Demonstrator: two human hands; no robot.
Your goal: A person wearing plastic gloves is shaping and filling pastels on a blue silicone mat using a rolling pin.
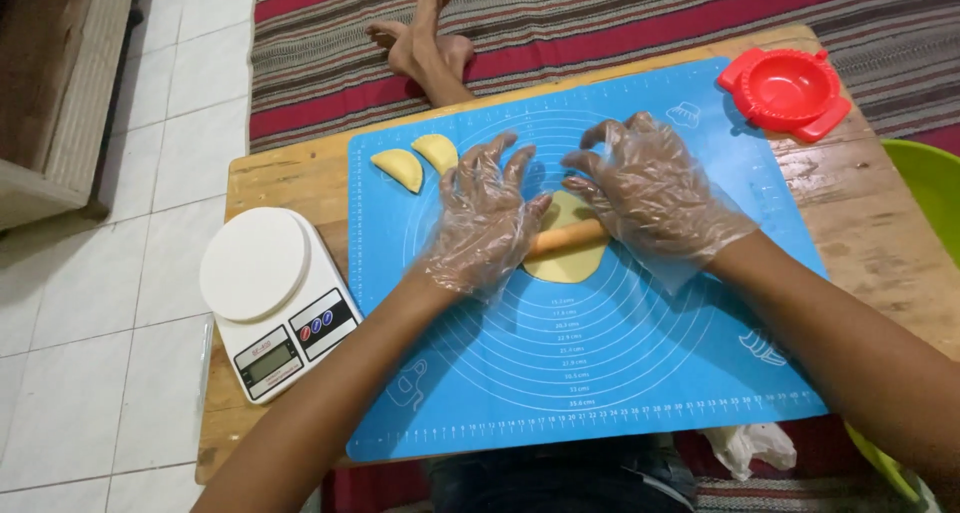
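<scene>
Both my hands wear thin clear plastic gloves. My left hand (484, 223) and my right hand (650, 188) lie palm down, fingers spread, on a wooden rolling pin (567, 238). The pin rests across a flat piece of yellow dough (566, 264) in the middle of a blue silicone baking mat (600, 363). Only the pin's middle shows between my hands. Two folded half-moon dough pieces (400, 167) (437, 151) lie at the mat's far left corner.
The mat covers a low wooden table (280, 178). A white kitchen scale (275, 298) stands at the left edge, a red dumpling press (785, 91) at the far right. A green bowl (925, 178) sits on the right. Bare feet (425, 43) rest on a striped rug beyond.
</scene>
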